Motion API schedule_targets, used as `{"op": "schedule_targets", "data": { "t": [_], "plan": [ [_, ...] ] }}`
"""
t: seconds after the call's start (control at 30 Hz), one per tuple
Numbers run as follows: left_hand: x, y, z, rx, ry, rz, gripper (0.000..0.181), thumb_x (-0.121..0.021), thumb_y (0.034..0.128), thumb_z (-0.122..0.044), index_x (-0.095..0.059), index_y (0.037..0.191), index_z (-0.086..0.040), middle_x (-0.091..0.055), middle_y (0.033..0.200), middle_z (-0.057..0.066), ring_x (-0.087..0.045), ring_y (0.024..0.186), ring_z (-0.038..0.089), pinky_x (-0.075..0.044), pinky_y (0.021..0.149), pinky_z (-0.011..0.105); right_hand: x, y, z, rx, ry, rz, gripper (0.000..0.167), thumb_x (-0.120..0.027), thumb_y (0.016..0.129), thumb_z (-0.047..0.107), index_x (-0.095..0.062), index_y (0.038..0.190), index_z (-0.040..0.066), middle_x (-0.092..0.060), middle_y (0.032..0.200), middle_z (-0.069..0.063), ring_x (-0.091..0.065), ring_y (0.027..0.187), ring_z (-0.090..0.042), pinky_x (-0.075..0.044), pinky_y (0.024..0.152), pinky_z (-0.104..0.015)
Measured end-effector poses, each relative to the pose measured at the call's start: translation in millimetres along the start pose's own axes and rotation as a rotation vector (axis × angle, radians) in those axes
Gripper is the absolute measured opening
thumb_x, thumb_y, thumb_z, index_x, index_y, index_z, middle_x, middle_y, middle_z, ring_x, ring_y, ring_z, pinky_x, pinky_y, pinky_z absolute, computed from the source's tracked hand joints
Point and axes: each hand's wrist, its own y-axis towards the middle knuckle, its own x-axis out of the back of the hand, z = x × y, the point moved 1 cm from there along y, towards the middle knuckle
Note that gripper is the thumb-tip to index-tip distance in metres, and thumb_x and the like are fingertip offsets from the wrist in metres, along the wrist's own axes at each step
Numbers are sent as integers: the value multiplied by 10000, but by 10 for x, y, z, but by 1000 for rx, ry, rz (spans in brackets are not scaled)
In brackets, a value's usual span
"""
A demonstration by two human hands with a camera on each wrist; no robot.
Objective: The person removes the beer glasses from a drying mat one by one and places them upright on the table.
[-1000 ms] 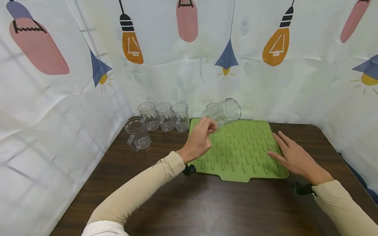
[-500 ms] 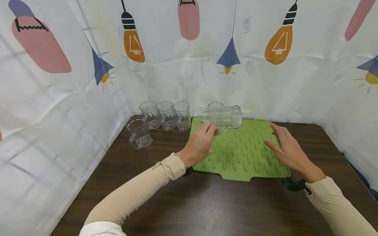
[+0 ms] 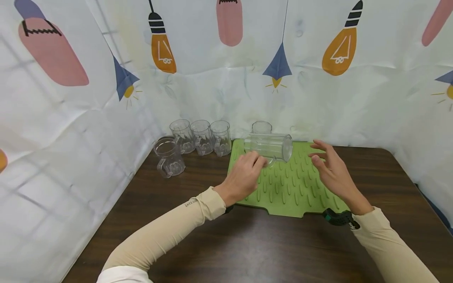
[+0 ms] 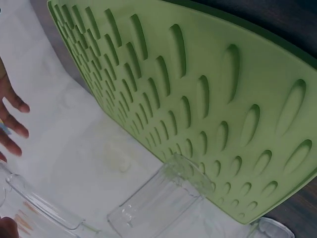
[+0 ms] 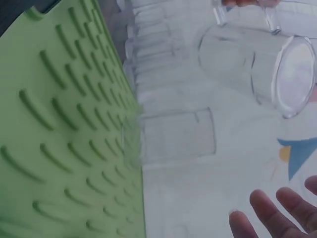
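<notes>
My left hand (image 3: 244,175) grips the handle of a clear glass mug (image 3: 270,146). The mug lies sideways in the air above the green ridged drying mat (image 3: 283,196), one round end towards the right. Behind it, at the mat's back edge, stands another clear mug (image 3: 262,126), partly hidden; the right wrist view shows this standing mug (image 5: 178,131) on the mat. My right hand (image 3: 332,171) hovers over the mat's right side, fingers spread and slightly bent, apart from the held mug. Its fingertips (image 5: 262,201) touch nothing in the right wrist view.
Three clear mugs stand in a row at the back left, the nearest to the mat being one mug (image 3: 222,141). Another mug (image 3: 171,159) stands in front of them. A printed white cloth (image 3: 198,94) hangs behind the dark wooden table (image 3: 184,243).
The held mug has turned from tilted to nearly level and sunk slightly. My right hand has moved left towards it, its fingers rising and bending a little.
</notes>
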Motion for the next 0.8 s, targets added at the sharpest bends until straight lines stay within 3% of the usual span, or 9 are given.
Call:
{"op": "schedule_targets", "data": {
  "t": [0.07,0.2,0.47,0.8],
  "plan": [
    [-6,-4,-11,-2,4,4,536,-557,639,226,-614,1080,-74,-583,937,35,-534,819,172,-442,678,267,-36,22,18,1,34,0,524,-425,1125,263,-280,1625,207,-442,1577,-151,-569,1242,22,-465,918,-32],
    [-32,-23,-27,-21,37,6,489,-546,674,206,-603,1064,-83,-562,907,23,-511,789,164,-407,659,254,-119,62,29,21,116,7,503,-397,1131,239,-281,1615,173,-427,1561,-191,-517,1179,175,-470,889,-7],
    [-69,-74,-84,-53,131,31,190,-569,931,57,-584,1023,-109,-534,870,0,-489,759,151,-369,637,242,-295,138,59,73,270,21,482,-344,1138,200,-284,1581,22,-406,1504,-287,-565,1170,93,-553,874,-104],
    [-81,-101,-135,-49,208,89,50,-550,1048,-148,-564,1004,-128,-507,863,-2,-466,764,156,-348,643,252,-429,171,121,14,333,56,512,-334,1142,270,-267,1595,41,-362,1543,-277,-516,1163,54,-549,860,-107]
  ]
}}
